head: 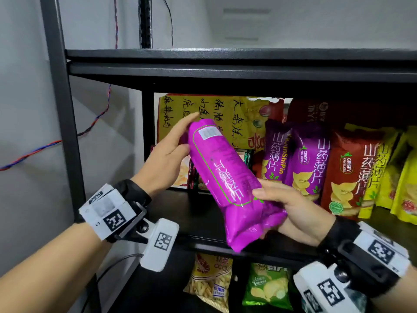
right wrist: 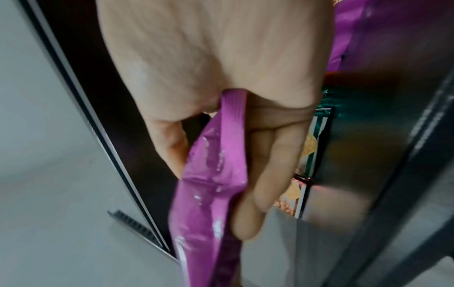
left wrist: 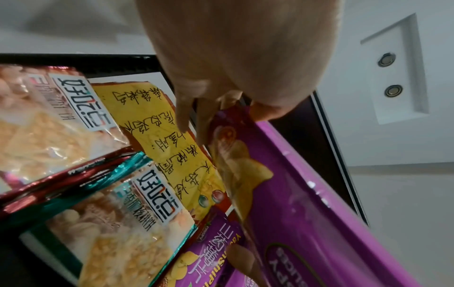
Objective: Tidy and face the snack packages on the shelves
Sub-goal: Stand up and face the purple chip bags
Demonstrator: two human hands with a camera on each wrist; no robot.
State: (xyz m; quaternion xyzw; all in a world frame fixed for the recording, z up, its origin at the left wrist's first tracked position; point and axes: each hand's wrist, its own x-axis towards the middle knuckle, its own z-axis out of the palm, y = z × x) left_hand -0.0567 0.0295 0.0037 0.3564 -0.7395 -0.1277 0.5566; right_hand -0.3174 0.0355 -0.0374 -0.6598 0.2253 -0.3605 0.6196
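Observation:
I hold a bright purple snack bag [head: 225,177] tilted in front of the middle shelf [head: 203,241], its plain back with a barcode label towards me. My left hand [head: 187,132] holds its upper end, thumb on the near side and fingers behind. My right hand [head: 270,199] grips the crimped lower end. In the left wrist view the purple bag [left wrist: 319,213] runs away from the left hand [left wrist: 221,108], printed face toward the shelf. The right wrist view shows the right hand [right wrist: 211,200] pinching the bag's seal [right wrist: 211,174].
Two purple yam-crisp bags [head: 311,163], a red one [head: 352,175] and yellow ones [head: 404,177] stand upright to the right. A yellow handwritten package [head: 214,109] leans at the back. A fries bag [head: 209,281] and green chip bag [head: 268,288] sit below. The shelf post [head: 61,109] stands left.

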